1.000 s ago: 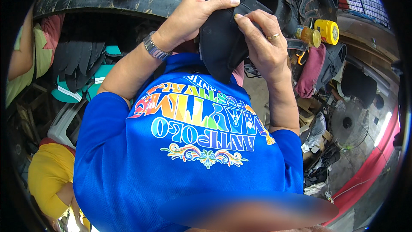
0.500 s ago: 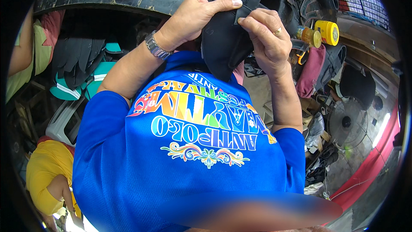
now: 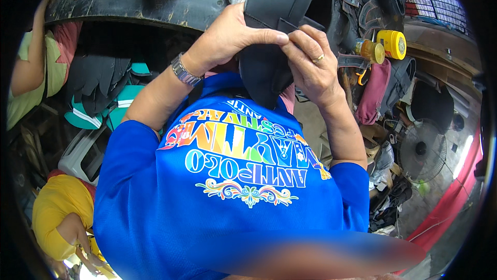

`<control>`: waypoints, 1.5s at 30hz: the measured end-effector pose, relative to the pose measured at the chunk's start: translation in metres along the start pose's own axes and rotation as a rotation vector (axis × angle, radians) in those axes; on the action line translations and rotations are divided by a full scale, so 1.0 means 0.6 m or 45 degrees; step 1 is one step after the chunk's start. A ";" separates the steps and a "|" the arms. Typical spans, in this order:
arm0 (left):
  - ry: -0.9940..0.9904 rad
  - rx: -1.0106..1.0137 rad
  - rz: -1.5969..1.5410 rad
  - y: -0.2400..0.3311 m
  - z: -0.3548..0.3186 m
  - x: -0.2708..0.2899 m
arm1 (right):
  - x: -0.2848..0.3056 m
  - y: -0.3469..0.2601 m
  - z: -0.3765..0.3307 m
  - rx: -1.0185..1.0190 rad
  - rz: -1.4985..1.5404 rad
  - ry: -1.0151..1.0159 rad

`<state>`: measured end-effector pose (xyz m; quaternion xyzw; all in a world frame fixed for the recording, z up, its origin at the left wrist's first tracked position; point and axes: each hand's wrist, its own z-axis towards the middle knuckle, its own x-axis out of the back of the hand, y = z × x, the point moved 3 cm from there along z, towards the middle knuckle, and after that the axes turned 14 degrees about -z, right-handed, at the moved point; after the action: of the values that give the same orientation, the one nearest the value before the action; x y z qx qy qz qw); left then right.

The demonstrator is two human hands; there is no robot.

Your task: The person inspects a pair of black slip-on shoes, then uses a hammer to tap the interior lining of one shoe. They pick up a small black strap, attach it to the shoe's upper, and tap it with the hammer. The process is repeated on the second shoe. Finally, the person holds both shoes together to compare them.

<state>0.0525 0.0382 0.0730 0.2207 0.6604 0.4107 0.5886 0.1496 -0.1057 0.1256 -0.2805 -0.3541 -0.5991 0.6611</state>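
A black leather shoe upper with stitched seams is held up at the far edge of my body, near the workbench. My left hand, with a metal watch at the wrist, grips its left side, thumb stretched across the front and fingers hidden behind. My right hand, wearing a ring, pinches at the folded strap-like edge beside the left thumb. The tips of both hands meet there, and whatever small thing lies between the right fingertips cannot be made out. The rounded lower part of the upper hangs below the hands.
A dark workbench curves across the back left. At right are a yellow jar, an amber jar, orange-handled scissors and a fan. Black and teal pieces lie at left, near other people.
Both hands and the upper have shifted slightly. The right fingertips have come up against the left thumb and now cover the seam that showed before.
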 end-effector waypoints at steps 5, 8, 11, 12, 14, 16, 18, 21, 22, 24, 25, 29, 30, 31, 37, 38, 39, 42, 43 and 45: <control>0.024 0.096 -0.152 -0.012 -0.001 0.010 | 0.003 -0.009 -0.006 -0.110 0.005 -0.021; 0.018 0.116 -0.176 -0.015 -0.002 0.014 | 0.006 -0.014 -0.007 -0.210 0.124 0.021; 0.009 0.150 -0.198 -0.016 -0.001 0.014 | 0.017 -0.014 -0.007 -0.414 0.438 0.131; 0.012 0.168 -0.199 -0.016 -0.001 0.014 | 0.023 -0.015 -0.008 -0.524 0.555 0.189; 0.025 0.197 -0.210 -0.016 -0.001 0.014 | 0.032 -0.014 -0.013 -0.814 0.634 0.233; 0.068 0.234 -0.219 -0.018 -0.002 0.016 | 0.033 -0.008 -0.020 -1.093 0.821 0.114; 0.063 0.257 -0.275 -0.019 -0.003 0.017 | 0.035 -0.006 -0.023 -1.182 0.901 0.017; 0.074 0.302 -0.307 -0.022 -0.006 0.020 | 0.029 -0.004 -0.025 -1.235 1.012 -0.064; 0.078 0.313 -0.314 -0.023 -0.006 0.020 | 0.027 -0.004 -0.025 -1.229 0.998 -0.082; 0.078 0.304 -0.301 -0.022 -0.008 0.020 | 0.023 -0.006 -0.022 -1.189 0.985 -0.121; 0.083 0.303 -0.287 -0.022 -0.008 0.020 | 0.021 -0.007 -0.020 -1.201 1.006 -0.099; 0.055 0.267 -0.236 -0.020 -0.009 0.013 | 0.013 -0.015 -0.005 -1.070 0.895 -0.059; 0.051 0.257 -0.235 -0.019 -0.009 0.012 | 0.010 -0.017 -0.001 -1.030 0.850 -0.041; 0.047 0.247 -0.235 -0.018 -0.009 0.011 | 0.006 -0.019 0.002 -0.991 0.787 -0.060; 0.119 0.304 -0.424 -0.025 -0.014 0.016 | -0.008 -0.024 -0.008 -1.153 0.983 -0.108; 0.104 0.260 -0.446 -0.025 -0.014 0.016 | -0.006 -0.025 -0.010 -1.149 0.976 -0.137; 0.129 0.234 -0.423 -0.028 -0.014 0.017 | -0.007 -0.025 -0.011 -1.157 0.968 -0.164; 0.165 0.183 -0.397 -0.033 -0.013 0.018 | -0.006 -0.026 -0.012 -1.130 0.932 -0.166; 0.164 0.174 -0.403 -0.034 -0.012 0.017 | -0.006 -0.027 -0.012 -1.134 0.923 -0.172; 0.168 0.171 -0.408 -0.034 -0.010 0.018 | -0.009 -0.030 -0.010 -1.103 0.853 -0.156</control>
<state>0.0482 0.0332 0.0498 0.1240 0.7502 0.2804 0.5858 0.1323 -0.1094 0.1169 -0.6585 -0.0043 -0.4296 0.6179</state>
